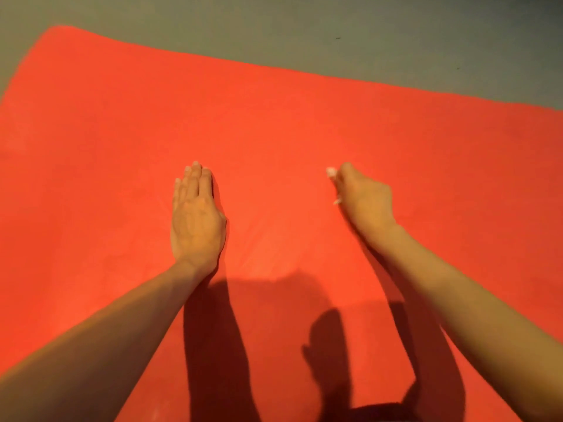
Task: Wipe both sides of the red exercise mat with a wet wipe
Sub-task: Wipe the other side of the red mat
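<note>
The red exercise mat (274,123) lies flat and fills most of the head view. My left hand (195,214) rests on it palm down, fingers straight and together. My right hand (362,196) is right of centre on the mat, its fingers curled under. Small white bits of the wet wipe (331,173) stick out from beneath those fingers; most of the wipe is hidden by the hand.
Grey floor (335,32) runs along the mat's far edge and past its left corner. Dark shadows of my arms fall on the near part of the mat. A dark shape sits at the bottom edge (377,412).
</note>
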